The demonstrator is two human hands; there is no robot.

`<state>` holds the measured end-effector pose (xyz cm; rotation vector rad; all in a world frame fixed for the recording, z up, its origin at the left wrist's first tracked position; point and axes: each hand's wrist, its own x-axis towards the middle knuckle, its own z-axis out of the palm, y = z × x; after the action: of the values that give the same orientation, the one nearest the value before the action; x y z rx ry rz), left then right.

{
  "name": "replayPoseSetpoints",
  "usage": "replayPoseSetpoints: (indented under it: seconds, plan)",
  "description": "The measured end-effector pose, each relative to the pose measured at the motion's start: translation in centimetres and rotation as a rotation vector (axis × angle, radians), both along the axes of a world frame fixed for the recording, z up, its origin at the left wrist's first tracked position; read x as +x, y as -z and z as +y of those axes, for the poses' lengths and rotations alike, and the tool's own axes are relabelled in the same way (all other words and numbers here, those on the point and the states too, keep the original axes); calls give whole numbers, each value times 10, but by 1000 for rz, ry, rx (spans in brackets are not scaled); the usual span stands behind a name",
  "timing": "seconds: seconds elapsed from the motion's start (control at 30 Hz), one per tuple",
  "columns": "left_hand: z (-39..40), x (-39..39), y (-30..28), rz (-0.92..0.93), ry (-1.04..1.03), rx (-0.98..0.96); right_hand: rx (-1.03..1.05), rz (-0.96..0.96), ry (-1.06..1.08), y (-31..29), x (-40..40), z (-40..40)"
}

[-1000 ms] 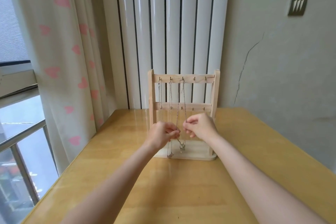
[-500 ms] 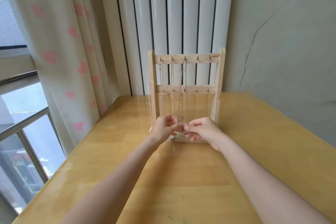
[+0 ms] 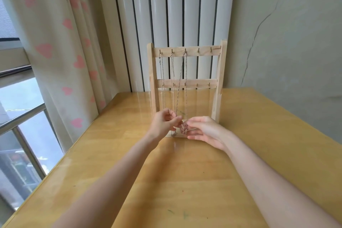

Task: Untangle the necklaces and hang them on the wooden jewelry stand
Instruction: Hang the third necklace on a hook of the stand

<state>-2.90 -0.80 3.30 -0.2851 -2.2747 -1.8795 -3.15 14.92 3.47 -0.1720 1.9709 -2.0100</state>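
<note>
Closest to me, two bare forearms are reaching out over the wooden table point(image 3: 185, 181). The left hand point(image 3: 163, 124) is pinching a strand of the third necklace point(image 3: 185, 87) between thumb and fingertips, pulling it aslant; the right hand point(image 3: 205, 132) is lying half open, fingers loosely cradling the pendant point(image 3: 184, 127) at the chain's low end. Behind them the jewelry stand point(image 3: 219, 79) is standing upright, three necklaces hanging from its top-left hooks — two hooks are sitting bare. I'd judge this the settling step: the last chain is being straightened. Next calls for a gentle release, letting the pendant drop without snagging its neighbour — the second necklace point(image 3: 173, 79).
</note>
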Motion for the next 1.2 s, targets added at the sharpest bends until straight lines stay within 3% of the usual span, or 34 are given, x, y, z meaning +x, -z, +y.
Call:
replayPoseSetpoints:
  seconds: [0.37, 0.63, 0.87, 0.93, 1.07, 1.2]
  plan:
    - [1, 11, 7, -214, 67, 299, -17, -6, -37, -2, 14, -3]
    - [5, 11, 2, -221, -47, 389, -66, -11, -14, -3, 15, 1]
    - [2, 15, 1, -278, 147, 621, 65, 40, 53, 2, 16, -2]
    - [-2, 17, 0, -260, 161, 508, 128, 67, 86, 4, 15, -2]
    - [0, 18, -7, -157, 100, 40, 216, 123, 44, 4, 16, -3]
    - [0, 16, -22, -124, 39, 128, 226, 136, 56, 2, 13, -2]
